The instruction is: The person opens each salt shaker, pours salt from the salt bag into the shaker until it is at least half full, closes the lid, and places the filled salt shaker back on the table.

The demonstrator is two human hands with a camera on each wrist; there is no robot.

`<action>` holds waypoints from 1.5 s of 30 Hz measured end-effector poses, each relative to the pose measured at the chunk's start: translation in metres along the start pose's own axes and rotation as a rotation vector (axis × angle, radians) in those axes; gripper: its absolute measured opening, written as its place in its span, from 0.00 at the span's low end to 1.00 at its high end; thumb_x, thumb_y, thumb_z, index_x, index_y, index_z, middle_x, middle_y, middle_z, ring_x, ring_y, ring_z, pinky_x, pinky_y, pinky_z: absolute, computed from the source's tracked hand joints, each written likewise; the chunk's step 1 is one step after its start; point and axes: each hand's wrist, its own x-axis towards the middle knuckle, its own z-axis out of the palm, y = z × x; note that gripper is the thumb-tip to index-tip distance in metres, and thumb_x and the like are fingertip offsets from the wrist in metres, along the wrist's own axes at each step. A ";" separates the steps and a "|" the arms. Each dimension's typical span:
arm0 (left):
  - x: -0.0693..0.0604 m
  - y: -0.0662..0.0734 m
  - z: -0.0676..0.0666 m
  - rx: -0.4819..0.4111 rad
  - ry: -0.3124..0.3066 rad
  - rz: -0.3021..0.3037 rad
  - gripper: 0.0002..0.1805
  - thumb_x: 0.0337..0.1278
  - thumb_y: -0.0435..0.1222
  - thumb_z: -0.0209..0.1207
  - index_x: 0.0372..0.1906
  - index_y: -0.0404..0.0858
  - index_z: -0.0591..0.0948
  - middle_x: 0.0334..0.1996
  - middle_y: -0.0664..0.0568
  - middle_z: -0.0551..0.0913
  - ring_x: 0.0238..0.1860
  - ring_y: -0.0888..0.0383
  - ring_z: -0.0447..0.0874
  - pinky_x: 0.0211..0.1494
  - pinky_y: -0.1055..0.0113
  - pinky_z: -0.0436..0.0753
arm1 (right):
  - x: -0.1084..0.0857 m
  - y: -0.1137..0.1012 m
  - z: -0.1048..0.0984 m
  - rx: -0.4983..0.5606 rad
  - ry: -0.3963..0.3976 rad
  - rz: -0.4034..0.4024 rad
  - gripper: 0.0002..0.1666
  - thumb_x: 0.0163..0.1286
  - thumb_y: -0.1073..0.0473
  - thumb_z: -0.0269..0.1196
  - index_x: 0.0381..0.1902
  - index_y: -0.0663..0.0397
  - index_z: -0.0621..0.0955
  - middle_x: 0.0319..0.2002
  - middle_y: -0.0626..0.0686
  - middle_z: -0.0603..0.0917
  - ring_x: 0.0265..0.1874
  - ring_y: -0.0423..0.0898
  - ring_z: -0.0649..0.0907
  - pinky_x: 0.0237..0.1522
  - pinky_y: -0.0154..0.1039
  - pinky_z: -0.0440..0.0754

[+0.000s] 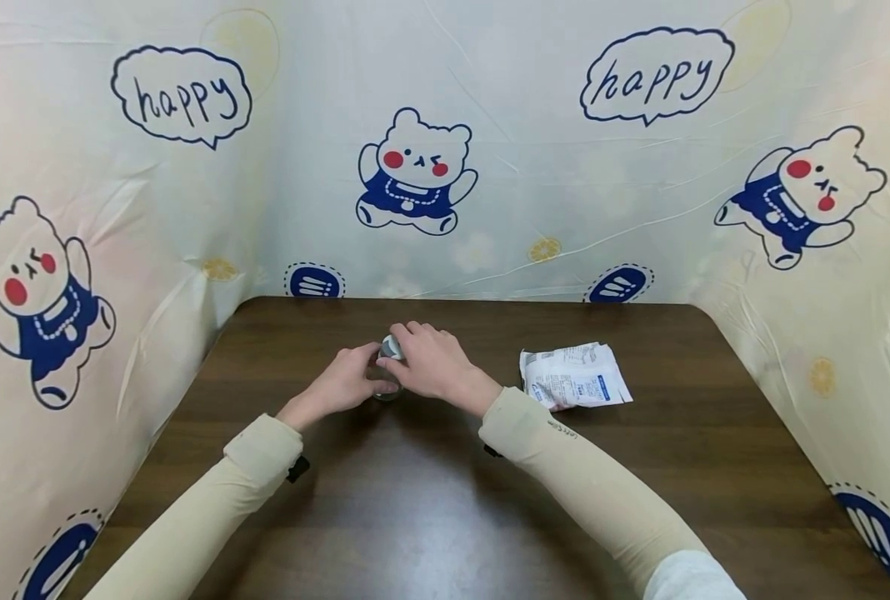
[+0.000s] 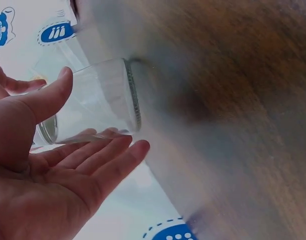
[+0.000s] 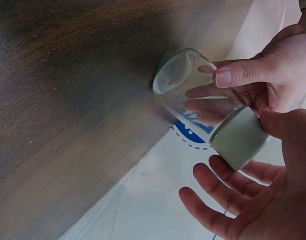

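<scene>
Clear glass jar (image 3: 185, 85) upright toward the far side of the table, left of its middle, between the two hands. We cannot tell whether its base touches the wood or sits just above it. Pale lid (image 3: 240, 140) on the jar's mouth; how tightly it sits, we cannot make out.

Left hand (image 1: 342, 380) grips the glass: from the right wrist we see the thumb against one side and the fingers round the other. Right hand (image 1: 436, 360) pinches the lid between thumb and fingers; the outer fingers curve loosely, away from it.

To the right of the right hand we note a white packet (image 1: 576, 375) with blue and dark print, lying flat, its lettering too small for us to read. All rests on a dark brown wooden table (image 1: 415, 517). Both forearms wear cream sleeves (image 1: 190, 508), a small black piece showing at each cuff.

Beyond, we record a pale backdrop (image 1: 527, 192) on three sides, printed with winking bears, "happy" speech bubbles and citrus slices.
</scene>
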 end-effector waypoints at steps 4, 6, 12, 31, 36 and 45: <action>-0.002 -0.002 0.000 -0.019 -0.002 0.011 0.29 0.64 0.38 0.73 0.65 0.31 0.78 0.59 0.40 0.85 0.61 0.41 0.83 0.62 0.43 0.80 | 0.000 -0.001 0.001 0.042 -0.010 0.016 0.32 0.80 0.37 0.59 0.66 0.54 0.76 0.50 0.52 0.82 0.41 0.45 0.82 0.43 0.42 0.86; -0.002 -0.003 0.001 -0.035 -0.002 0.009 0.29 0.63 0.40 0.74 0.65 0.33 0.79 0.58 0.42 0.85 0.60 0.43 0.84 0.62 0.44 0.80 | 0.000 -0.001 0.001 0.058 -0.014 0.022 0.31 0.80 0.37 0.59 0.66 0.54 0.76 0.50 0.53 0.82 0.41 0.45 0.82 0.43 0.41 0.86; 0.003 -0.009 0.007 -0.077 0.018 0.009 0.32 0.60 0.45 0.76 0.66 0.37 0.80 0.57 0.47 0.86 0.53 0.49 0.86 0.57 0.48 0.83 | 0.001 -0.001 0.003 0.067 -0.003 0.023 0.32 0.79 0.37 0.60 0.67 0.54 0.75 0.51 0.53 0.82 0.41 0.45 0.82 0.43 0.41 0.86; 0.005 -0.012 0.019 -0.063 0.101 -0.032 0.26 0.60 0.44 0.76 0.58 0.36 0.83 0.49 0.48 0.88 0.45 0.50 0.87 0.52 0.50 0.85 | 0.004 -0.001 0.009 0.085 0.020 0.050 0.33 0.79 0.33 0.58 0.64 0.52 0.76 0.49 0.52 0.83 0.38 0.44 0.82 0.38 0.41 0.85; 0.006 -0.011 0.019 -0.062 0.101 -0.026 0.24 0.59 0.43 0.77 0.55 0.37 0.83 0.46 0.48 0.88 0.42 0.50 0.86 0.49 0.52 0.86 | 0.005 -0.001 0.011 0.069 0.013 0.055 0.33 0.78 0.32 0.57 0.62 0.52 0.76 0.48 0.52 0.83 0.37 0.44 0.82 0.37 0.41 0.85; 0.006 -0.012 0.015 -0.052 0.081 -0.015 0.22 0.57 0.44 0.78 0.50 0.38 0.84 0.41 0.52 0.88 0.35 0.55 0.83 0.42 0.57 0.85 | 0.007 -0.001 0.010 0.079 -0.021 0.036 0.33 0.78 0.33 0.59 0.62 0.54 0.75 0.48 0.53 0.83 0.37 0.44 0.82 0.39 0.40 0.86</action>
